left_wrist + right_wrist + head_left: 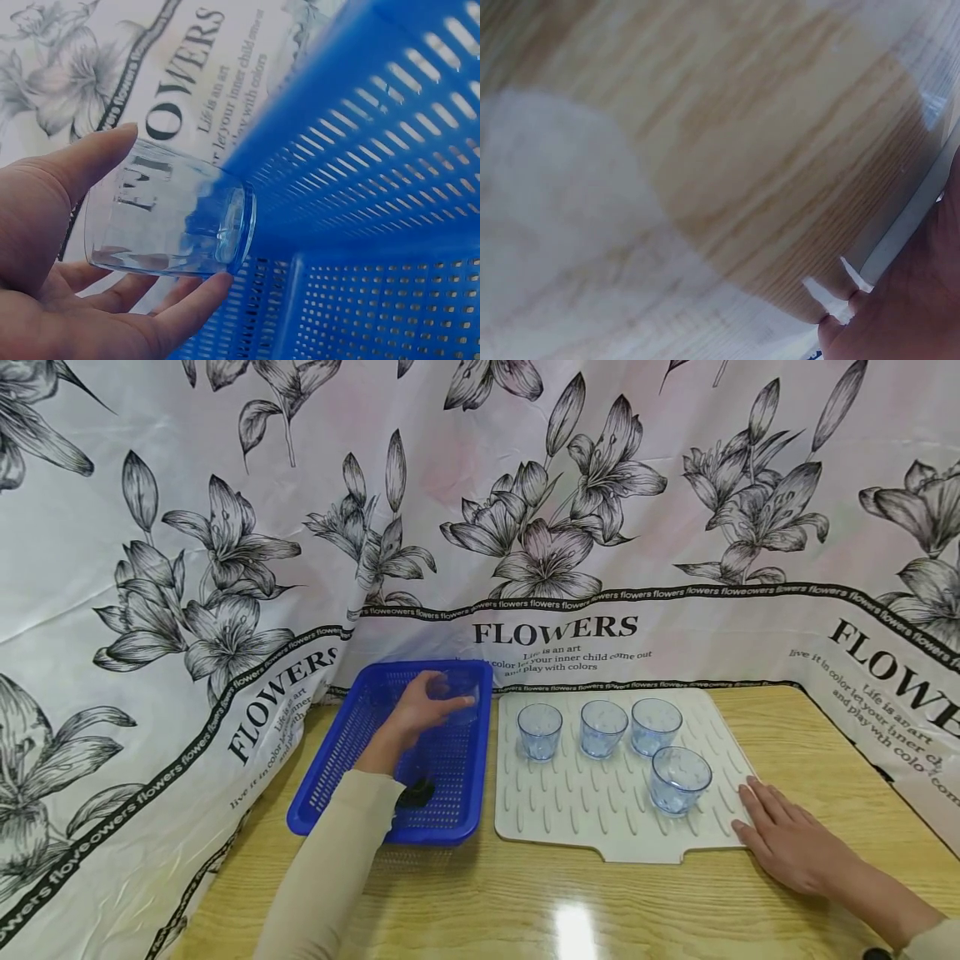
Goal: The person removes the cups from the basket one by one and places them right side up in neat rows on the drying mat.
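Note:
My left hand (418, 708) is over the blue plastic basket (450, 837), thumb and fingers around a clear bluish drinking glass (463, 691). In the left wrist view that glass (169, 217) lies tilted on its side in the hand, close to the basket wall (337, 157). My right hand (798, 843) rests with extended fingers at the right edge of a white ridged draining board (555, 797). On this board stand several matching glasses, among them a front one (679, 781) and a left one (540, 732). The right wrist view shows only part of the right hand (907, 315) beside the board's edge.
A small dark object (416, 793) lies in the basket, partly behind the left sleeve (337, 860). Basket and board stand side by side on a wooden table (480, 902). A flower-printed sheet (420, 643) hangs behind and along both sides.

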A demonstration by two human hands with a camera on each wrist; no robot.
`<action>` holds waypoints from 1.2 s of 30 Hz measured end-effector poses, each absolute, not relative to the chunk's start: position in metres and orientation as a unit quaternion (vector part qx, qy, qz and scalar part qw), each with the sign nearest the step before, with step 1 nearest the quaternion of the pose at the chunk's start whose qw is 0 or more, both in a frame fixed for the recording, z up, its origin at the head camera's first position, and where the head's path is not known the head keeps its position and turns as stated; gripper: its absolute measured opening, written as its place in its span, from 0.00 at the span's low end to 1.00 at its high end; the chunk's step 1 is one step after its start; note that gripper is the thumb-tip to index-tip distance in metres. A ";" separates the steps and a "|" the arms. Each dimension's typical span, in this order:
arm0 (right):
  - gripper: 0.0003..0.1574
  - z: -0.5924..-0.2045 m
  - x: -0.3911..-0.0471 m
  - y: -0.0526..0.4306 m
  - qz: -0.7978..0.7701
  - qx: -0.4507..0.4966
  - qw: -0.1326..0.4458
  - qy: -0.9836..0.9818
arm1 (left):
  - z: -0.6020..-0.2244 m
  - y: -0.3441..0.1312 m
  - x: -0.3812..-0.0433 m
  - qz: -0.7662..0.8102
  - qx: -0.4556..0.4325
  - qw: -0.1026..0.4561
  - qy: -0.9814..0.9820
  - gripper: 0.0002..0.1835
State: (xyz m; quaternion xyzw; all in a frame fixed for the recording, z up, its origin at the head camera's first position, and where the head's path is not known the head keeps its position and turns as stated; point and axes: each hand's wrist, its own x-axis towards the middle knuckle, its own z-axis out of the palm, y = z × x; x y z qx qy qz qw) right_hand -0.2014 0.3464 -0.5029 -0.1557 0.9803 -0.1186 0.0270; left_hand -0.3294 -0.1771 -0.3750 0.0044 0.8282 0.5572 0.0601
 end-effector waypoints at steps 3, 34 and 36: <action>0.43 -0.503 -0.201 0.347 -0.119 -0.155 0.028 0.980 | -0.371 -0.176 -0.326 0.560 0.008 0.056 0.827 0.47; 0.42 -0.504 -0.203 0.347 -0.118 -0.159 0.027 0.980 | -0.354 -0.124 -0.284 0.521 0.105 0.061 0.845 0.45; 0.42 -0.504 -0.203 0.347 -0.118 -0.159 0.026 0.980 | -0.355 -0.118 -0.281 0.520 0.113 0.067 0.844 0.45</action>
